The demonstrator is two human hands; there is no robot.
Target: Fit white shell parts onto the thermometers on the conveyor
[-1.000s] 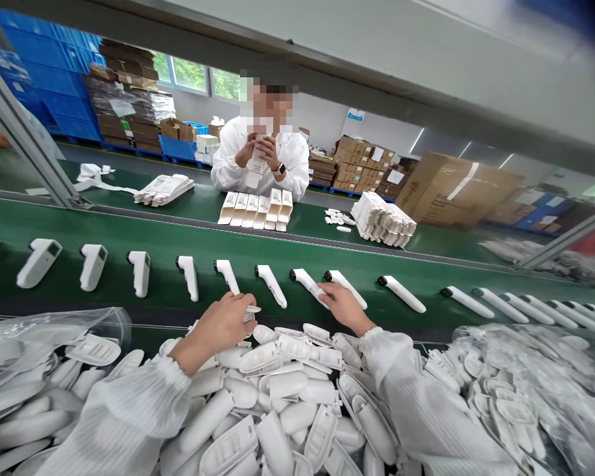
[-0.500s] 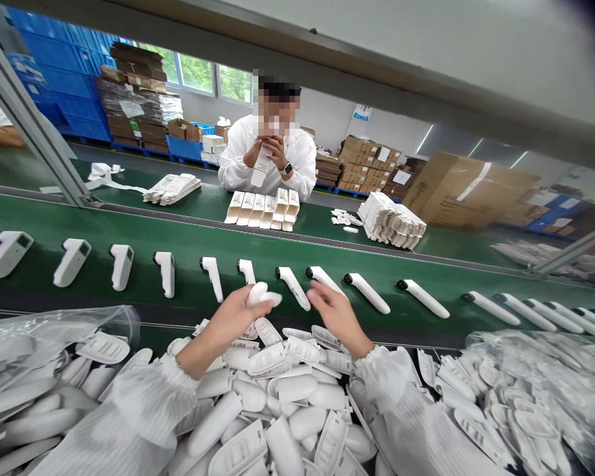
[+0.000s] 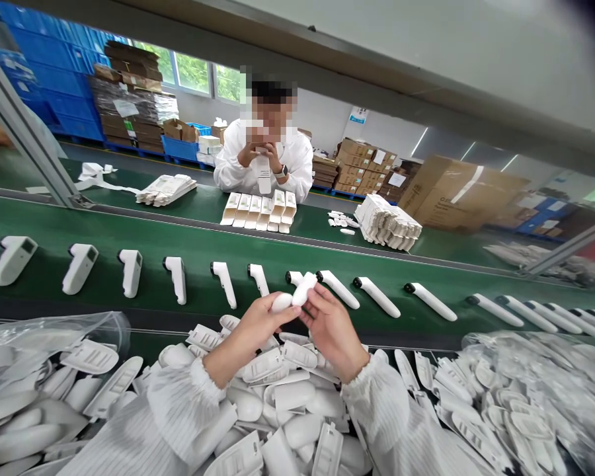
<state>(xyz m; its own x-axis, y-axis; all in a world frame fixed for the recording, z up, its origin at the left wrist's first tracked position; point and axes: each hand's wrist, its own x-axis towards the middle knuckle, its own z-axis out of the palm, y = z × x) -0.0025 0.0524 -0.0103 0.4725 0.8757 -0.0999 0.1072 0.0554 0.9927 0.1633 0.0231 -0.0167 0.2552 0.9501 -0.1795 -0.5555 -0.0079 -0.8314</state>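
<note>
Where hands (image 3: 252, 330) (image 3: 336, 327) angle inward, fingers (image 3: 321, 301) seemingly pinch covers (image 3: 305, 288).

1. Left hand (image 3: 258, 325) has moved to the right, away from the pile's edge, and now it meets the other hand.
2. Right hand (image 3: 334, 324), which earlier touched a device on the belt, now holds the upper white piece (image 3: 305, 289); half a second ago, both pieces were in the left.
3. The row of white devices (image 3: 335, 288) has advanced rightward, relative to the boxes opposite.
4. The co-worker's carton (image 3: 264, 176) hangs more upright.
</note>
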